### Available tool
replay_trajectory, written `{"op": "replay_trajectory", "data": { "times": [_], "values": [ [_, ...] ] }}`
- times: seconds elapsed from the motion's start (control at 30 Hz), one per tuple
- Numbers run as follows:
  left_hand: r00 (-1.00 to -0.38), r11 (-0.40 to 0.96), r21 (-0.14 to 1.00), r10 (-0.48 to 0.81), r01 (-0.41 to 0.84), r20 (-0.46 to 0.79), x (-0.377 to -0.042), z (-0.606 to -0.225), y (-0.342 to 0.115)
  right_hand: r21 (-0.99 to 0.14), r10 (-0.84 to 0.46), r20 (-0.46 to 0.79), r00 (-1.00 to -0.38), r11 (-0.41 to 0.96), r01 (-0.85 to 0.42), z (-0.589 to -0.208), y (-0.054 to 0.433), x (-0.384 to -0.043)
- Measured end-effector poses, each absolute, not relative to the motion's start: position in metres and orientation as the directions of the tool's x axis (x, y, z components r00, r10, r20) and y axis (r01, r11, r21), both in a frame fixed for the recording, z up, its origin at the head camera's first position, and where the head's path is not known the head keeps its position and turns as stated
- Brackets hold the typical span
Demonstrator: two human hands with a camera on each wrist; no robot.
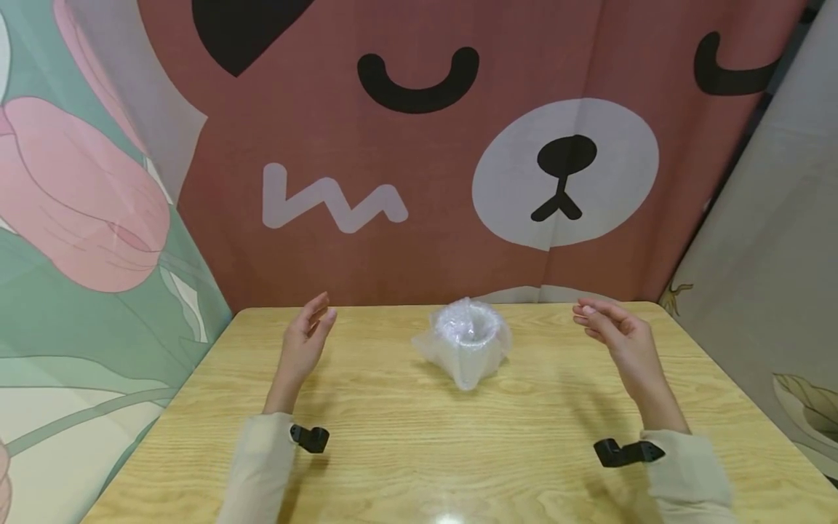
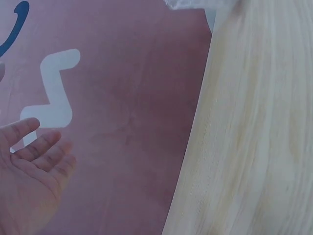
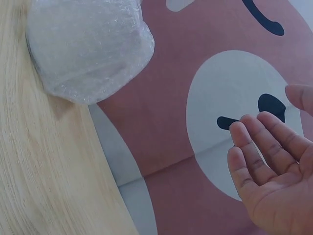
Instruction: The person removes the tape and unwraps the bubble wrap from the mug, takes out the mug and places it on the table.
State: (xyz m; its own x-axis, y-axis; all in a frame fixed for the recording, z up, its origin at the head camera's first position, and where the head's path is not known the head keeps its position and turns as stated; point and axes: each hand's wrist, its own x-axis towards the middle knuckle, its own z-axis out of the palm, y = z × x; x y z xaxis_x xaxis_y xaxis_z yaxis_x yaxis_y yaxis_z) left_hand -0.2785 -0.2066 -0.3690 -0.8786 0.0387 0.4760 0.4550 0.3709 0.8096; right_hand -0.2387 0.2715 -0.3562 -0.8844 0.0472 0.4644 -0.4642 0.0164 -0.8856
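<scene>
A bubble-wrap bundle (image 1: 466, 346), whitish and see-through, stands near the back edge of the table, between the two hands. Its top looks hollowed like a bowl or cup, and loose wrap sticks out at its sides. To its left, the left hand (image 1: 308, 335) is raised over the table with relaxed fingers and nothing in it. The right hand (image 1: 622, 338) hovers on the other side, fingers gently bent, also holding nothing. In the right wrist view the bundle (image 3: 90, 49) appears well apart from the right hand (image 3: 279, 171), whose palm shows.
The wood-grain table (image 1: 452, 451) reaches back to a curtain (image 1: 340, 262) printed with a bear face. More printed cloth (image 1: 85, 218) hangs at the left, and a pale cloth (image 1: 772, 240) at the right. Each sleeve carries a small black wrist mount (image 1: 310, 438).
</scene>
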Motion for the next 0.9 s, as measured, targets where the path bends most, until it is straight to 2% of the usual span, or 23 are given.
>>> {"op": "replay_trajectory", "data": {
  "times": [0.17,0.43,0.9],
  "values": [
    [-0.879,0.352,0.815,0.054,0.460,0.473,-0.265,-0.356,-0.193,-0.890,0.064,0.456,-0.888,0.052,-0.453,-0.358,0.268,-0.239],
    [-0.889,0.335,0.831,0.051,0.444,0.454,-0.285,-0.378,-0.186,-0.889,0.075,0.458,-0.886,0.056,-0.455,-0.359,0.258,-0.240],
    [-0.899,0.308,0.846,0.092,0.435,0.429,-0.287,-0.382,-0.168,-0.868,0.014,0.440,-0.898,0.264,-0.421,-0.366,0.241,-0.245]
  ]
}}
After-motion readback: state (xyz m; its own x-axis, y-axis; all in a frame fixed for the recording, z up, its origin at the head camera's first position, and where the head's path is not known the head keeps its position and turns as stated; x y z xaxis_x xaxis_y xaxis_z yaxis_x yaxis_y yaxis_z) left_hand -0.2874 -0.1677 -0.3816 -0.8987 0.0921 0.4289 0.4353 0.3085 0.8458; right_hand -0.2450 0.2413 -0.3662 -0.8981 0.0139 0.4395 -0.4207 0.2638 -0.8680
